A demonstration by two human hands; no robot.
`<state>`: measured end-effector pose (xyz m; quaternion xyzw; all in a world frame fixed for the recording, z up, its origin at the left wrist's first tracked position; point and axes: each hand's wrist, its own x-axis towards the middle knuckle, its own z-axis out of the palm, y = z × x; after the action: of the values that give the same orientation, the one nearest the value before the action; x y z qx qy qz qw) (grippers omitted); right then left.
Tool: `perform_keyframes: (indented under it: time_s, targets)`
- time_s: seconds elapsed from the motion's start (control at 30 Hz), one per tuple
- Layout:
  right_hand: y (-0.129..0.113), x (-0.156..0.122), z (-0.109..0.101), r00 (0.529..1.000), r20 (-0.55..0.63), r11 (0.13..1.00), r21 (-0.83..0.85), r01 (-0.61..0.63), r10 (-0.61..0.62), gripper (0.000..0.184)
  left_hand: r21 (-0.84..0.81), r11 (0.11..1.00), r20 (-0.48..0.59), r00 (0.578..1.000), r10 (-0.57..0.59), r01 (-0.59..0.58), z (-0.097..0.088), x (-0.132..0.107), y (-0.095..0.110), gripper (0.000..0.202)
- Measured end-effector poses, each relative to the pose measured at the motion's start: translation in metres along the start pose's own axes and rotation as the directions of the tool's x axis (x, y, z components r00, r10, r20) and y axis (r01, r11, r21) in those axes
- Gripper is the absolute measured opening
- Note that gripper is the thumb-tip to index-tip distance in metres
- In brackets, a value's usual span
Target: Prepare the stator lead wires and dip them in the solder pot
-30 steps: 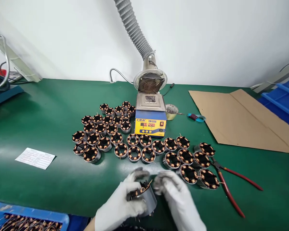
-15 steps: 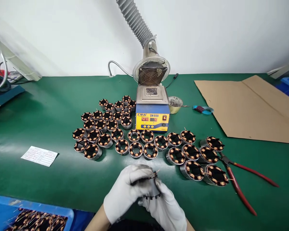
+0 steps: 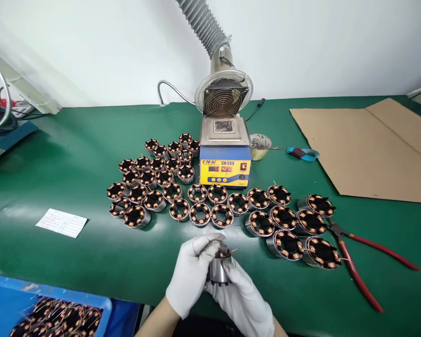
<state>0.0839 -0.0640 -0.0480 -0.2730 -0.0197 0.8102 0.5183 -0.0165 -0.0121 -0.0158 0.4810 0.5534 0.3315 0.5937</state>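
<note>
Close to my body, both gloved hands are around one motor stator (image 3: 218,271), a steel ring with a black toothed rim at its lower edge. My right hand (image 3: 245,292) grips it from the right and below. My left hand (image 3: 192,269) has its fingertips bent together on the upper rim, and what exactly they pinch is hidden. A short copper wire end (image 3: 234,251) sticks out to the right at the top. Just beyond my hands stand more wound stators, the nearest being a stator (image 3: 222,216) with copper coils facing up.
A yellow-blue solder pot (image 3: 225,166) stands behind the stators, under an exhaust hood (image 3: 224,93). Red-handled pliers (image 3: 359,276) lie at right, near cardboard (image 3: 368,150). A paper slip (image 3: 62,223) lies left. At lower left, a blue bin (image 3: 107,311) holds several stators.
The held stator has turned more upright, and my left hand has shifted from its side to its upper rim. My right hand keeps its hold. The view has shifted slightly.
</note>
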Motion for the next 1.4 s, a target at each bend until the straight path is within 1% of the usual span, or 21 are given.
perform_keyframes:
  time_s: [0.1, 0.2, 0.27, 0.3, 0.37, 0.4, 0.43, 0.5, 0.57, 0.63, 0.7, 0.83, 0.87, 0.93, 1.0, 1.1, 1.2, 1.23, 1.3, 1.37, 1.4]
  targets:
    - [-0.001, -0.003, 0.0, 0.999, 0.033, 1.0, -0.012, -0.022, 0.023, 0.041, -0.187, 0.975, -0.129, 0.981, -0.147, 0.122, -0.002, 0.007, 0.004, 0.034]
    - [-0.005, -0.003, -0.001, 0.993, 0.074, 0.994, 0.053, -0.092, 0.088, 0.038, -0.264, 0.963, -0.188, 0.976, -0.112, 0.06, -0.013, 0.008, 0.004, 0.036]
    - [-0.008, -0.003, -0.002, 0.989, 0.078, 0.985, 0.109, -0.134, 0.126, 0.042, -0.169, 0.981, -0.03, 0.995, -0.1, 0.093, -0.019, 0.004, -0.001, 0.042]
    - [-0.009, -0.002, -0.003, 0.987, 0.072, 0.981, 0.126, -0.15, 0.141, 0.045, -0.062, 0.993, 0.082, 0.992, -0.092, 0.097, -0.021, 0.0, -0.003, 0.055]
    - [-0.011, -0.001, -0.004, 0.988, 0.045, 0.978, 0.136, -0.155, 0.151, 0.048, 0.181, 0.983, 0.251, 0.966, -0.055, 0.009, -0.023, -0.006, -0.009, 0.083]
    - [-0.011, -0.001, -0.004, 0.989, 0.028, 0.98, 0.13, -0.149, 0.147, 0.048, 0.269, 0.961, 0.295, 0.955, -0.025, -0.058, -0.023, -0.009, -0.01, 0.089]
    - [-0.011, -0.001, -0.003, 0.99, 0.015, 0.983, 0.118, -0.142, 0.141, 0.047, 0.308, 0.946, 0.316, 0.949, 0.001, -0.103, -0.023, -0.011, -0.011, 0.088]
    - [-0.01, -0.002, -0.003, 0.991, 0.016, 0.987, 0.094, -0.133, 0.132, 0.044, 0.237, 0.969, 0.3, 0.954, -0.004, -0.071, -0.02, -0.012, -0.009, 0.073]
    - [-0.008, -0.004, -0.002, 0.988, 0.051, 0.986, 0.076, -0.148, 0.145, 0.043, 0.063, 0.996, 0.187, 0.98, -0.073, 0.062, -0.016, -0.009, -0.005, 0.041]
    - [-0.007, -0.005, -0.002, 0.984, 0.081, 0.984, 0.067, -0.164, 0.159, 0.043, -0.111, 0.982, 0.014, 0.988, -0.155, 0.156, -0.012, -0.001, -0.003, 0.017]
    - [-0.007, -0.007, -0.003, 0.984, 0.089, 0.985, 0.063, -0.16, 0.154, 0.042, -0.271, 0.952, -0.09, 0.98, -0.176, 0.146, -0.011, 0.009, -0.004, 0.016]
    - [-0.007, -0.01, -0.004, 0.984, 0.106, 0.988, 0.036, -0.147, 0.143, 0.044, -0.572, 0.82, -0.172, 0.982, -0.075, -0.038, -0.018, 0.017, -0.006, 0.029]
    - [-0.007, -0.01, -0.004, 0.983, 0.111, 0.989, 0.026, -0.148, 0.144, 0.045, -0.57, 0.821, -0.149, 0.987, -0.064, -0.033, -0.02, 0.015, -0.004, 0.034]
    - [-0.006, -0.009, -0.003, 0.985, 0.112, 0.991, 0.012, -0.13, 0.128, 0.044, -0.455, 0.887, -0.02, 0.995, -0.096, 0.076, -0.019, 0.007, 0.0, 0.044]
    - [-0.006, -0.007, 0.001, 0.993, 0.095, 0.997, -0.011, -0.075, 0.075, 0.038, -0.292, 0.944, 0.066, 0.988, -0.142, 0.155, -0.014, -0.002, 0.004, 0.033]
    - [-0.009, -0.009, 0.004, 0.998, 0.039, 0.981, -0.184, 0.06, -0.053, 0.038, -0.23, 0.968, -0.043, 0.993, -0.112, 0.099, -0.013, -0.007, 0.001, 0.013]
    - [-0.01, -0.013, 0.0, 0.985, -0.06, 0.875, -0.472, 0.113, -0.159, 0.055, -0.338, 0.941, -0.169, 0.985, -0.032, -0.027, -0.025, -0.001, -0.008, 0.018]
    - [-0.008, -0.014, -0.003, 0.971, -0.099, 0.825, -0.551, 0.127, -0.216, 0.058, -0.366, 0.929, -0.17, 0.985, -0.009, -0.055, -0.03, 0.0, -0.011, 0.02]
    - [-0.002, -0.012, -0.009, 0.915, -0.105, 0.688, -0.694, 0.213, -0.389, 0.056, -0.376, 0.925, -0.087, 0.996, 0.02, -0.051, -0.035, 0.001, -0.015, 0.034]
    - [0.005, -0.006, -0.013, 0.828, 0.048, 0.453, -0.819, 0.353, -0.559, 0.048, -0.288, 0.958, 0.084, 0.996, 0.007, 0.017, -0.031, -0.002, -0.015, 0.054]
    - [0.008, -0.003, -0.014, 0.785, 0.156, 0.314, -0.857, 0.41, -0.6, 0.043, -0.223, 0.974, 0.146, 0.989, -0.009, 0.042, -0.026, -0.004, -0.014, 0.055]
